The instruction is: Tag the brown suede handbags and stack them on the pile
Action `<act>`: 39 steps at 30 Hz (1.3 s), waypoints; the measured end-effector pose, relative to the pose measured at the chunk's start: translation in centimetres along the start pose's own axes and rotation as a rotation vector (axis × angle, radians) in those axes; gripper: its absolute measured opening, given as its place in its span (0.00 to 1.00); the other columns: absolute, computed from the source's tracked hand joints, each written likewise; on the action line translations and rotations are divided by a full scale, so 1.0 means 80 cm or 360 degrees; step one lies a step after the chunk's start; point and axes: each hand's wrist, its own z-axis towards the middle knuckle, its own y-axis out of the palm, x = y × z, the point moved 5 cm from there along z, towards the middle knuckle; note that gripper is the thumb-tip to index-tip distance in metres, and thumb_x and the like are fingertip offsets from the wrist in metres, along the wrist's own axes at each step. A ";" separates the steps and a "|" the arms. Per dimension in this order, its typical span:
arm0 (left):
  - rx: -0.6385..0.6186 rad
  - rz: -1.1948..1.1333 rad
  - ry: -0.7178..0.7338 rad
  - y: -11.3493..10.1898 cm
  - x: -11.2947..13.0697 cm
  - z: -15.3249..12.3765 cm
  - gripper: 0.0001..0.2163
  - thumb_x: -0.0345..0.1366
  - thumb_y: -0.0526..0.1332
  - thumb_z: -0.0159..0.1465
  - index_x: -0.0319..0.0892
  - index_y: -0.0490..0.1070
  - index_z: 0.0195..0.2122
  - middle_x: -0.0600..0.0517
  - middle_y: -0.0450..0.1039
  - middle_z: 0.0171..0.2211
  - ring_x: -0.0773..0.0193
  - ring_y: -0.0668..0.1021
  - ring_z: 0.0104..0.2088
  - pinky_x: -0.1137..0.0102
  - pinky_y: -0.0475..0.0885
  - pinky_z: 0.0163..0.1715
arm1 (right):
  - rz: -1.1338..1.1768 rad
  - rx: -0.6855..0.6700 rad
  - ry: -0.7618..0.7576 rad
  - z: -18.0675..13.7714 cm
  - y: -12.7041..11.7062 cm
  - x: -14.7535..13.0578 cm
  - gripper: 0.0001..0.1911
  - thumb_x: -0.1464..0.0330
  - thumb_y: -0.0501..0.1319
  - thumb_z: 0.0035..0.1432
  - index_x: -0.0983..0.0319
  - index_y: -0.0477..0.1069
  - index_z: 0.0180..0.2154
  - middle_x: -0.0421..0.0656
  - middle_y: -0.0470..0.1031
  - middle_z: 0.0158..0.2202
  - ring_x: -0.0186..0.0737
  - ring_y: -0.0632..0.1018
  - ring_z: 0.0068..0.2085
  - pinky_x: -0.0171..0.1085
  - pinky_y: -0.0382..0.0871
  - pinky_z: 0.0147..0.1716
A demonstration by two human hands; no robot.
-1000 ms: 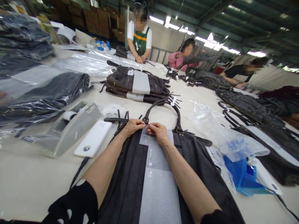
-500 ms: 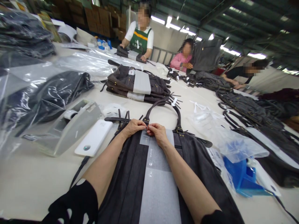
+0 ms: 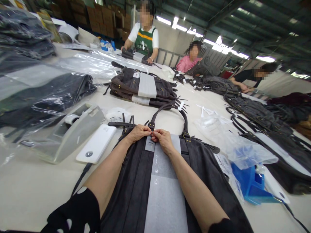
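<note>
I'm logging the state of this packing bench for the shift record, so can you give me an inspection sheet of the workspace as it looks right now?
Surface: wide cream work table, crowded.
Job's things: dark grey suede handbag lying flat, strip of white tissue paper along its middle, small grey tag at the top edge.
Clutter: white power bank, grey tape dispenser, blue plastic holder, clear plastic bags, stack of brown handbags.
Grippers: left hand and right hand pinching together at the bag's top edge.
Cables: thin black cord on the table.
Surroundings: three other people at the far side, cardboard boxes behind.
</note>
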 end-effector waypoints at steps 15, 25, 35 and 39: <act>0.0048 0.0021 0.0030 -0.001 -0.004 0.001 0.09 0.35 0.57 0.51 0.37 0.74 0.28 0.53 0.75 0.26 0.66 0.74 0.29 0.74 0.66 0.32 | 0.0011 -0.0016 0.0087 0.001 -0.003 0.000 0.07 0.69 0.63 0.45 0.65 0.67 0.27 0.39 0.73 0.22 0.29 0.73 0.20 0.27 0.68 0.19; 0.0035 0.0069 0.0018 -0.001 -0.005 0.002 0.08 0.35 0.57 0.51 0.38 0.74 0.26 0.55 0.73 0.23 0.67 0.72 0.27 0.75 0.64 0.30 | -0.0055 0.0035 -0.0023 0.001 -0.003 0.007 0.07 0.68 0.61 0.46 0.64 0.66 0.27 0.37 0.73 0.21 0.28 0.73 0.20 0.26 0.67 0.18; 0.0047 0.0093 0.0001 0.000 -0.005 0.003 0.08 0.35 0.56 0.49 0.38 0.73 0.24 0.55 0.72 0.22 0.67 0.72 0.26 0.74 0.65 0.29 | -0.0117 0.0101 -0.0089 0.001 0.000 0.009 0.04 0.69 0.60 0.47 0.63 0.66 0.26 0.35 0.71 0.19 0.26 0.72 0.18 0.25 0.65 0.16; 0.0038 0.0075 0.0015 0.001 -0.005 0.003 0.08 0.35 0.56 0.49 0.38 0.73 0.25 0.54 0.72 0.23 0.67 0.72 0.26 0.74 0.65 0.30 | -0.0076 0.0091 -0.0019 0.003 0.001 0.010 0.04 0.70 0.60 0.47 0.64 0.66 0.26 0.36 0.71 0.18 0.27 0.71 0.17 0.25 0.65 0.15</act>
